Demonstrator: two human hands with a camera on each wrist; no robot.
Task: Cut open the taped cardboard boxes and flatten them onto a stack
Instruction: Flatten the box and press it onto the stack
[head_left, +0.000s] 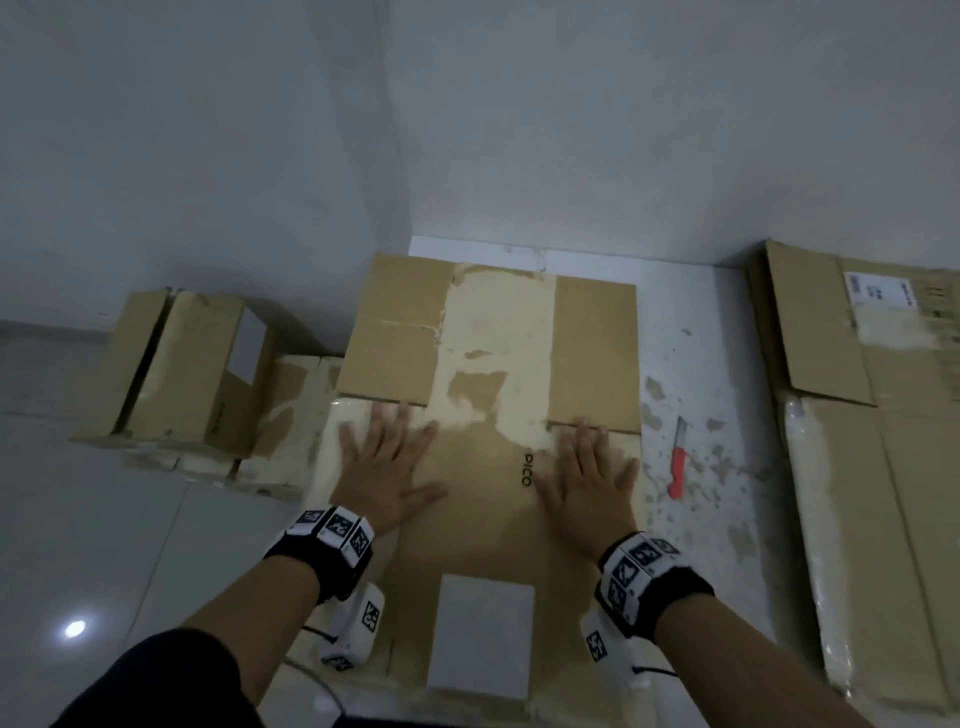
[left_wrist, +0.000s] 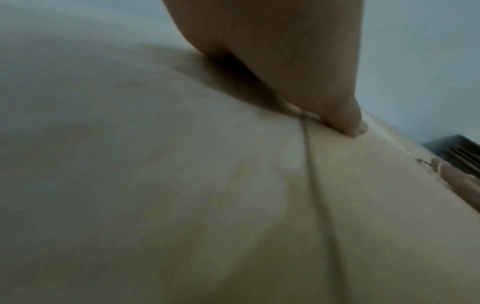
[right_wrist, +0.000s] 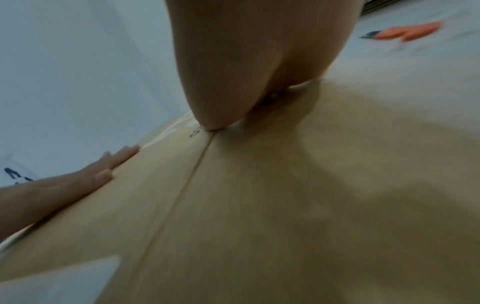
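Flattened box (head_left: 483, 519) under both hands (head_left: 387, 467)

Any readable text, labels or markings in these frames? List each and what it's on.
"PICO": black print on the flattened box under both hands, between them; a leading character may be hidden.
White label on the right cardboard stack: print too small to read.
Wrist bands: black-and-white marker squares, no words.

Grey tiled floor (head_left: 104, 519), white walls (head_left: 208, 130), lamp glare on floor (head_left: 75, 629)
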